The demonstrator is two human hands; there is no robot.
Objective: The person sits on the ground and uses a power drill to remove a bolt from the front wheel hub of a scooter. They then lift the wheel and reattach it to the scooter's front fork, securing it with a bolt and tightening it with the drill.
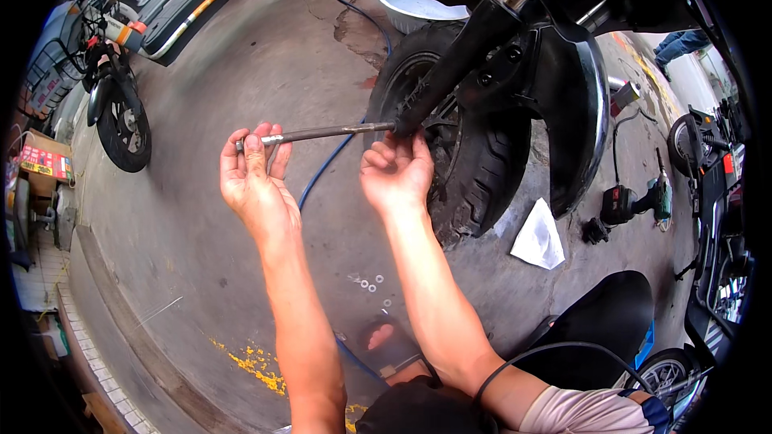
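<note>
My left hand (259, 167) pinches the outer end of a long steel wheel axle (326, 133), which lies nearly level. Its other end meets the bottom of the black fork leg (450, 68) of a motorbike. Just below that joint is my right hand (400, 170), palm up, with its fingers curled against the fork's lower end. Whatever those fingertips grip is hidden. Behind the fork leg stands the front wheel (494, 165) with its dark, dirty tyre. A glossy black mudguard (583, 120) hangs to the right of the wheel.
A white basin (394, 20) stands behind the wheel, and a blue hose (322, 170) runs across the floor. Small washers (371, 282) lie near my foot. To the right are white paper (539, 237) and a cordless power tool (639, 202). Parked scooters (121, 104) line the left.
</note>
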